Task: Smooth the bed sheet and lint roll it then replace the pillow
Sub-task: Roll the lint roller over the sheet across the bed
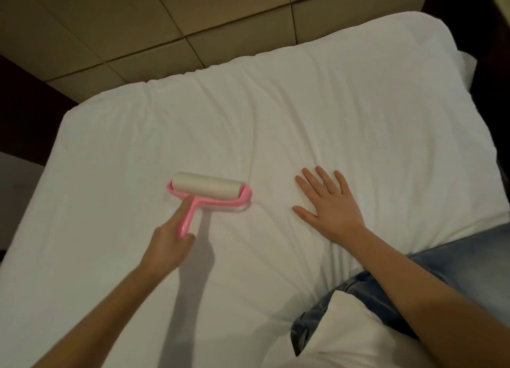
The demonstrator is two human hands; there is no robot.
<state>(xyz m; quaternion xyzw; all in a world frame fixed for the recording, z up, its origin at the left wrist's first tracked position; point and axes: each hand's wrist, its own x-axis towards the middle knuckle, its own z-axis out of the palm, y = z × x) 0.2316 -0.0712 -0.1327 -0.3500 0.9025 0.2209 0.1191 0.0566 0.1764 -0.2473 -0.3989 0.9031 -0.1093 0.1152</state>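
I see my left hand [168,243] curled around the pink handle of a lint roller [208,192], whose white roll lies on the white bed sheet [303,119], left of centre. My right hand [328,205] rests flat on the wrinkled sheet near the roller's right, fingers [324,181] straight and spread, holding nothing.

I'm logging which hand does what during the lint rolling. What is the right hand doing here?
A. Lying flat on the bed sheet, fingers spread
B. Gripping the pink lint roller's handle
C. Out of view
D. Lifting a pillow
A: the right hand lies flat with fingers spread on the white bed sheet, apart from the pink lint roller, whose handle the left hand grips.
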